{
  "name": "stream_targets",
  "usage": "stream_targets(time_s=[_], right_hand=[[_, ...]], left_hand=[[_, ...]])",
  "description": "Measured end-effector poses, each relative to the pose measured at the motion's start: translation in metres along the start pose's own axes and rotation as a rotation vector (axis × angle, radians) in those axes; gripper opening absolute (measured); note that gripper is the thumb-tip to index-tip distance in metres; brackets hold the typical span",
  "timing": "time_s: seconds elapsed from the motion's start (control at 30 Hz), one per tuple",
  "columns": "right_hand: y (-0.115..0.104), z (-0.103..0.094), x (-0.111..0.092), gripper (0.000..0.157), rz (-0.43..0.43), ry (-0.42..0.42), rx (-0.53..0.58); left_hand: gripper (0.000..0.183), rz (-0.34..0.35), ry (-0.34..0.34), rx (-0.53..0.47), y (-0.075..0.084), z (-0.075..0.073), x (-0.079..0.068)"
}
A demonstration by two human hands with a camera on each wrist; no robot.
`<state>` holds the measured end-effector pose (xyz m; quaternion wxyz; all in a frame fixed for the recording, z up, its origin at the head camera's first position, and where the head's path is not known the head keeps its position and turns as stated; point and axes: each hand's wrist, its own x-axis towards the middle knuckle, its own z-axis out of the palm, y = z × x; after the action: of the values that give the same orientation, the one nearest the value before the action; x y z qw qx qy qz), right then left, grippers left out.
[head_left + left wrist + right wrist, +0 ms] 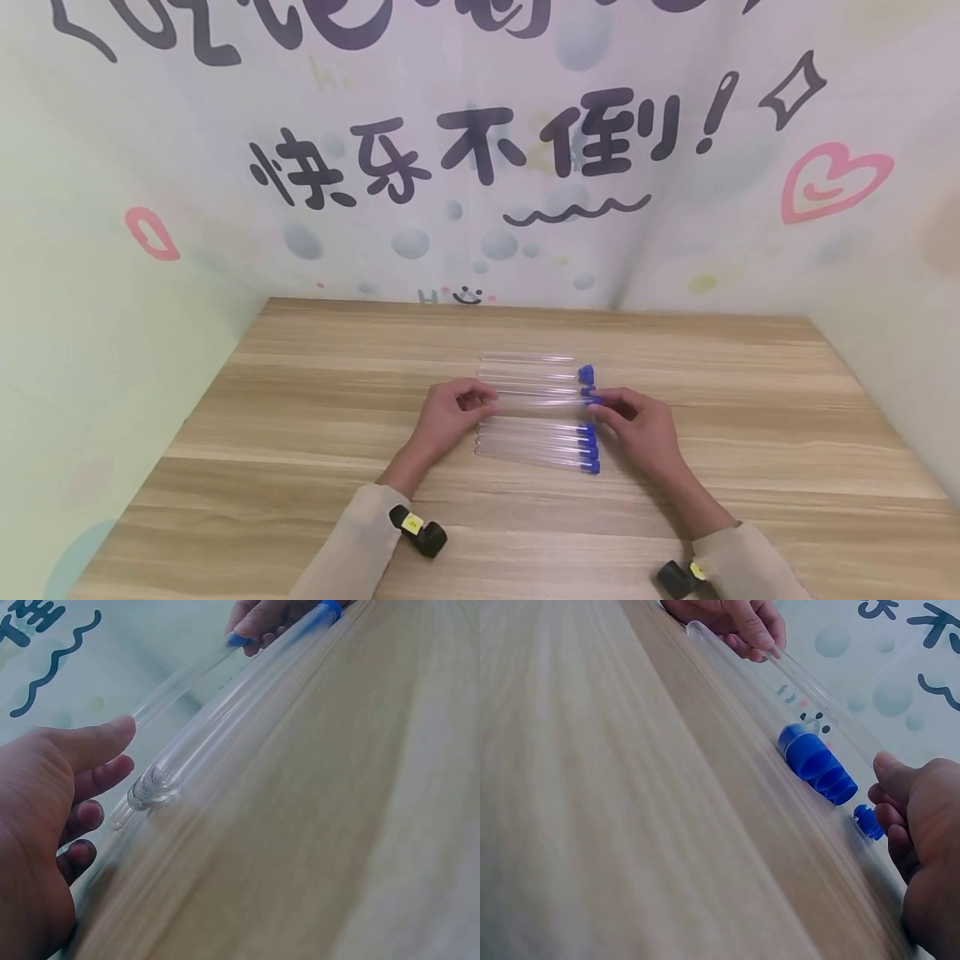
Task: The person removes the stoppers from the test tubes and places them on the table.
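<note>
A clear test tube with a blue cap (540, 402) is stretched level between two hands, raised off the table in both wrist views. The left hand (448, 417) pinches its closed end between thumb and fingers. At the capped end, the right hand (647, 429) pinches with thumb and index finger, mostly covering the cap in the right wrist view. On the near side lie several capped test tubes (528, 443) in a row, their blue caps (810, 756) pointing right. On the far side are more tubes, the farthest one (525, 359) showing no cap.
Loose-looking blue caps (586, 374) lie by the right ends of the far tubes. The wood-grain table (315, 367) meets a printed white backdrop (465, 242) behind and pale side walls. A black wrist camera (420, 533) is strapped at the left sleeve.
</note>
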<state>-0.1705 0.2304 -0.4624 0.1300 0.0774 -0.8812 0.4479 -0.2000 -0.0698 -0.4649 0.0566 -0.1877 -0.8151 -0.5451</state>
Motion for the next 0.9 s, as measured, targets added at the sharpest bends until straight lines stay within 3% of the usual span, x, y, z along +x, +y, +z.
stream_targets(time_s=[0.53,0.9], right_hand=[[-0.0027,-0.0003,-0.0003,0.022,0.064,0.030,-0.041],[-0.0002,0.0014,-0.0006,0.022,0.054,-0.038,0.094]], left_hand=[[0.013,0.020,-0.025,-0.034,0.0014,-0.0004,-0.0011],[0.012,-0.051,0.070,0.016,-0.0021,0.0011,0.0000]])
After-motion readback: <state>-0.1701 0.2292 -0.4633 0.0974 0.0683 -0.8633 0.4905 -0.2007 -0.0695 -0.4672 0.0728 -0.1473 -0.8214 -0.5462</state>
